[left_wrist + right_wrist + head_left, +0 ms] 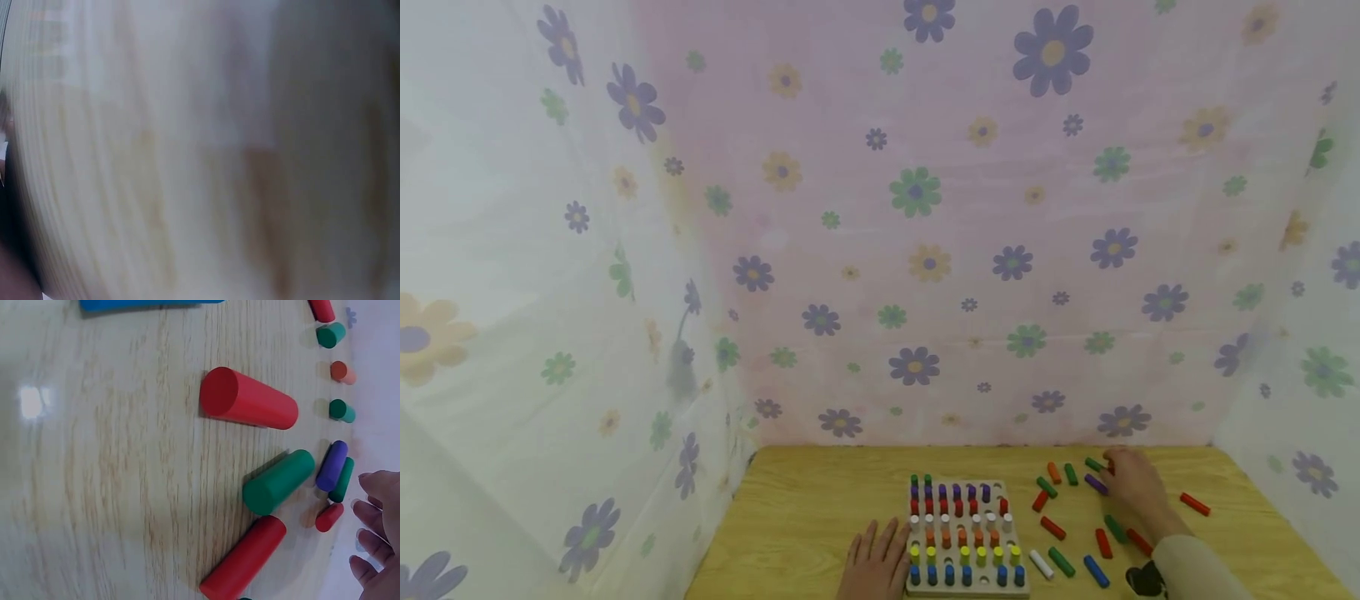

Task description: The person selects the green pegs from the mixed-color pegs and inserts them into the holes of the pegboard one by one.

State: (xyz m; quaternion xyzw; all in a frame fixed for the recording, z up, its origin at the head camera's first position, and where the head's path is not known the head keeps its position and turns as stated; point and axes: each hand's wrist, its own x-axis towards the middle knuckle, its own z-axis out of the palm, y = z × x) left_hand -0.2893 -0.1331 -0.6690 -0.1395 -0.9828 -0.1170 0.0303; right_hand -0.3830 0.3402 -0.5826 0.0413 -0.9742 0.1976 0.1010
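My left hand lies flat on the table with straight fingers, right beside the left edge of a wooden pegboard. The board holds upright pegs in rows of green, purple, red, white, orange, yellow and blue, with some bare holes. My right hand reaches over loose pegs at the back right, its fingers slightly bent and parted in the right wrist view. Nearest its fingertips lie a red peg, a green peg and a purple peg. The left wrist view is mostly blurred table surface.
Loose pegs lie scattered right of the board, among them a white peg, a blue peg, an orange peg and a red peg at the far right. A flower-printed curtain borders the wooden table.
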